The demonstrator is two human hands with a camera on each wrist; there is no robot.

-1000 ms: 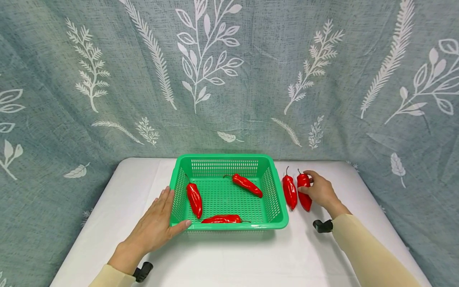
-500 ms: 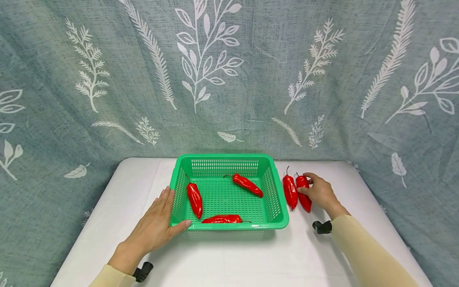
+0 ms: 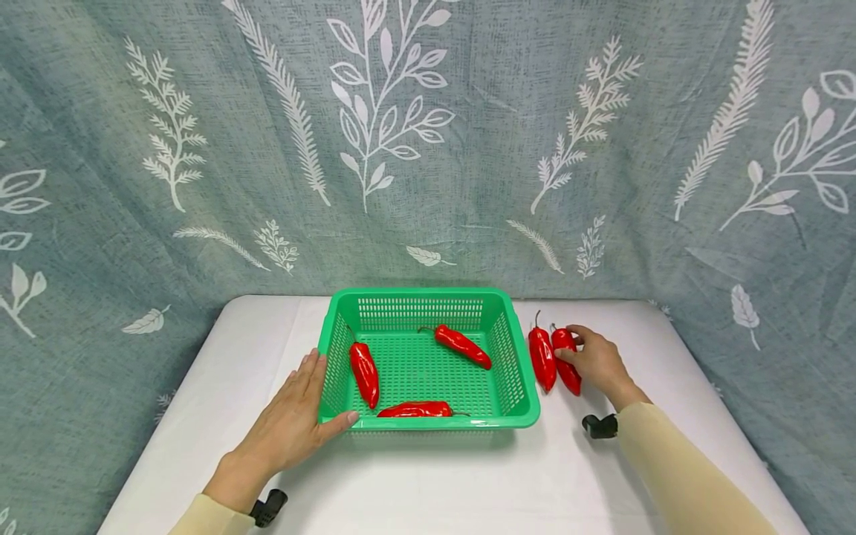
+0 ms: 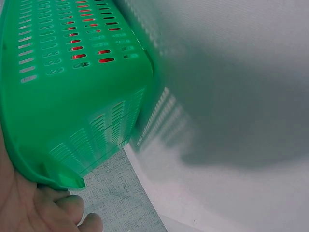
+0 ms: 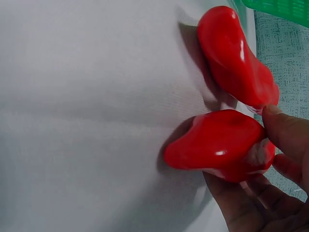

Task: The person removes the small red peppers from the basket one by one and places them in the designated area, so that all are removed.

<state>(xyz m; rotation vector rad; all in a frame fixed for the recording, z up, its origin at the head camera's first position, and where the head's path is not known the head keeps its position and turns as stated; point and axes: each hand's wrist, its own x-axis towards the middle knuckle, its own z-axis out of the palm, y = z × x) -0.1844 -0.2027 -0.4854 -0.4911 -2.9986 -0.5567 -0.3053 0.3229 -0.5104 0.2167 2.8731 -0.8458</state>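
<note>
Your right hand (image 3: pixel 602 365) has brought the pinched pepper (image 3: pixel 570 379) slightly left, while your left hand (image 3: pixel 284 420), thumb spread wide, stays against the left side of the basket (image 3: pixel 435 423), so this pepper is now closer beside the second pepper (image 3: pixel 542 360), both outside, with three peppers (image 3: pixel 365 375) inside.

The left hand (image 4: pixel 34 208) is touching the rim of a green plastic basket (image 4: pixel 53 101), its fingertips showing just past the edge. Slots are running in rows through the basket's walls, and something red (image 4: pixel 106 60) is showing behind some of them. A broad shadow (image 4: pixel 231 116) is darkening the white table (image 4: pixel 251 203); farther off, grey-green cloth (image 4: pixel 118 198) is showing past its edge.
</note>
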